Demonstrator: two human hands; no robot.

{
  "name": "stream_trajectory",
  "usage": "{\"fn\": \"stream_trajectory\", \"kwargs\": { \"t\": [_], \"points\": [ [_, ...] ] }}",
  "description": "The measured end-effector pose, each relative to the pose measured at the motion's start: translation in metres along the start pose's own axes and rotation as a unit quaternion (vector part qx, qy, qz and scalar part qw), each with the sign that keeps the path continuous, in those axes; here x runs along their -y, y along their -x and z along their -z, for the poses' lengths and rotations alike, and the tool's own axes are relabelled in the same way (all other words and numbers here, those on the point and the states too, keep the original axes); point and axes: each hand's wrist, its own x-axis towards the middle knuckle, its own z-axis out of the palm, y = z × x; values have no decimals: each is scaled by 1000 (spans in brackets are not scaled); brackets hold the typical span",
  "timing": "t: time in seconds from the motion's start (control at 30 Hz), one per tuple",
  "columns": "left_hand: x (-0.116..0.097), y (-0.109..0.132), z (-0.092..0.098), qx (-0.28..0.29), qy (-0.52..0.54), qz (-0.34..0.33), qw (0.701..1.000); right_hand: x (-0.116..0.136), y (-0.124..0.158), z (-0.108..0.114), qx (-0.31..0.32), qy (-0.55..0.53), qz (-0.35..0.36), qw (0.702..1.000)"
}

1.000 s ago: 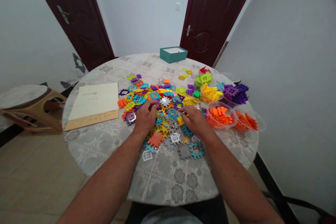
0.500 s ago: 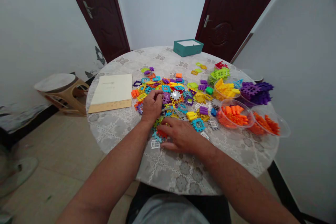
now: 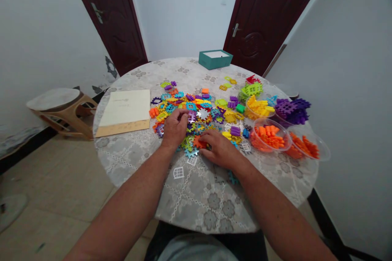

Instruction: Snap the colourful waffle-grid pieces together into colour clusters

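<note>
Orange tile [image 3: 199,143] is lying at the pile's [image 3: 200,108] near edge on the bench [image 3: 196,200], with the right hand's [image 3: 219,151] fingers [image 3: 210,137] resting outstretched on it. The left hand's [image 3: 174,128] fingers [image 3: 183,115] are curling into the pile, hiding any grip.

Teal box [image 3: 215,59] at the far side — cream booklet [image 3: 125,108] leftward, wooden stool [image 3: 58,108] beyond it

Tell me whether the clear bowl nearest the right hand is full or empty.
Nearly full: the clear bowl holds a heap of orange pieces reaching about its rim, beside the right hand.
</note>
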Motion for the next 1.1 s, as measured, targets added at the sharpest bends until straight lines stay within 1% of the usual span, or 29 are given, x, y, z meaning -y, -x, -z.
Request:
{"fn": "stream_trajectory", "kwargs": {
  "t": [0.1, 0.2, 0.3, 0.43, 0.57, 0.8, 0.97, 1.03, 1.1],
  "points": [
    [-2, 1, 1, 14, 2, 6, 1000, -5, 1, 5, -18, -38, -6, 999],
    [-4, 2, 2, 18, -9, 15, 1000, -7, 1, 9, -14, -58, -12, 998],
    [-6, 2, 2, 20, -13, 14, 1000, -7, 1, 10, -13, -54, -13, 998],
    [-8, 3, 2, 33, -8, 16, 999, -6, 0, 8, -34, -43, -9, 998],
    [-9, 3, 2, 42, -28, 3, 999, -6, -1, 7, -53, -40, -16, 998],
    [-10, 4, 1, 73, -28, 0, 997, -13, -4, 4, -109, -24, -26, 993],
    [-10, 6, -1, 82, -34, -4, 996, -15, -4, 6, -131, -34, -37, 990],
    [-10, 6, -1, 80, -26, 0, 996, -15, -4, 8, -159, -48, -41, 985],
    [-11, 7, -2, 89, 4, 17, 996, -14, -4, 10, -205, -63, -41, 976]
  ]
}}
